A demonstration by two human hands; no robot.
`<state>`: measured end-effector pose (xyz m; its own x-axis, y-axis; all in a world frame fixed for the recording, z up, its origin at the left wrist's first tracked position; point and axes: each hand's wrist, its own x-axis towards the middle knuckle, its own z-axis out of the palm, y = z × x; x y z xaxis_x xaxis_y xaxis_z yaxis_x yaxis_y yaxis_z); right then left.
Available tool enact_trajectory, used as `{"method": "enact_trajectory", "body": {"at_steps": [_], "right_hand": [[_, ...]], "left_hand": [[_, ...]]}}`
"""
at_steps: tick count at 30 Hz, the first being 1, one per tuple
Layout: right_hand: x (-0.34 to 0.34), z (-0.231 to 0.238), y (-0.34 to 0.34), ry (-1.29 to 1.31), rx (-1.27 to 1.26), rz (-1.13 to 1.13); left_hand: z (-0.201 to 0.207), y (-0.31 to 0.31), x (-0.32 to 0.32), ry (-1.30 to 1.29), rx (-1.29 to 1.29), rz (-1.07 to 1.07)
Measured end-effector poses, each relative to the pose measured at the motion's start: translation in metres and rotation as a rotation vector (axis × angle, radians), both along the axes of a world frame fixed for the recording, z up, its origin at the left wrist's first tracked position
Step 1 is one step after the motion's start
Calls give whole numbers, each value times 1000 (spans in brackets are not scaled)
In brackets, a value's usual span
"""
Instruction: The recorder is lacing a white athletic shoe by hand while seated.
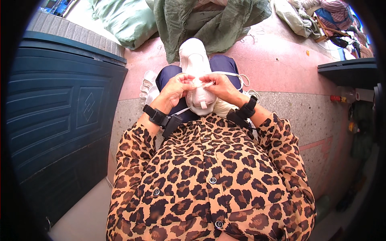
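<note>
A white sneaker [194, 51] rests on my lap, its toe pointing away from me and its heel near my belly. My left hand [177, 87] pinches at the lacing near the shoe's opening. From the other side my right hand [222, 86] grips a white shoelace [229, 74] between thumb and fingers, the fingertips of both hands close together. The lace trails off to the right in a loop beside my knee. Another lace end hangs to the left of the heel. The exact lace holes are hidden by my fingers.
Left stands a dark blue panelled door [64, 96]. Large green sacks [201, 24] lie in front of my knees. More white shoes or parts [148, 86] sit beside my left leg. A dark ledge [345, 72], bottles and cloth bundles [295, 18] are at the right.
</note>
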<state>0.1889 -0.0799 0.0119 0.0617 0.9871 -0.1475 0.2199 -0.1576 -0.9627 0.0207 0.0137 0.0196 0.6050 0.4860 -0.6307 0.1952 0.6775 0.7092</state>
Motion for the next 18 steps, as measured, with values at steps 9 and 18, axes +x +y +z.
{"method": "enact_trajectory", "body": {"at_steps": [9,18], "right_hand": [[60,-22,-35,-126,235,-338],[220,-64,-173,121,-514,-1020]], "left_hand": [[-8,57,-103,627,1358,133],[-1,91,-330,1097,723,244]]}}
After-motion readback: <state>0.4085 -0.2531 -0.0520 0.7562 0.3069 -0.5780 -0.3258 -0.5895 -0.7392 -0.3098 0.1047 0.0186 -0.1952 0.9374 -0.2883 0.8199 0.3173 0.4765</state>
